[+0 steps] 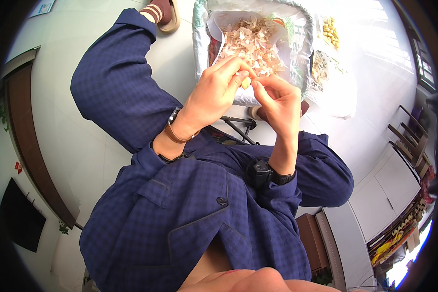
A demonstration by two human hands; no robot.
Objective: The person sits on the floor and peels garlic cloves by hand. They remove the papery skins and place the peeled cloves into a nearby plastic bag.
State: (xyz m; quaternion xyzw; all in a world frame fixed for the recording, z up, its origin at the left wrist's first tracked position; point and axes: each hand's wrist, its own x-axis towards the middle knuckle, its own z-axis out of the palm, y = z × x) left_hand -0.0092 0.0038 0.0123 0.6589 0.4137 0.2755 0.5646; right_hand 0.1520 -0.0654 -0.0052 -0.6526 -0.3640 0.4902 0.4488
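My left hand [211, 89] holds a small pale-yellow garlic clove [246, 83] between thumb and fingers. The thumb and forefinger of my right hand [279, 98] are pinched together at the clove's right side, fingertips meeting those of my left hand. Both hands are over the near edge of a bin lined with a white and green plastic bag [306, 54]. Inside the bin lies a heap of papery, pinkish-white garlic skins [253, 43]. Whether my right fingertips grip a bit of skin cannot be told.
Peeled cloves [330, 33] lie in a pile right of the bin. Below them is a white printed plastic bag [323, 73] with pale contents. My knees flank the bin, and a dark metal frame [241, 127] stands under my forearms. A white cabinet [392, 186] is at the right.
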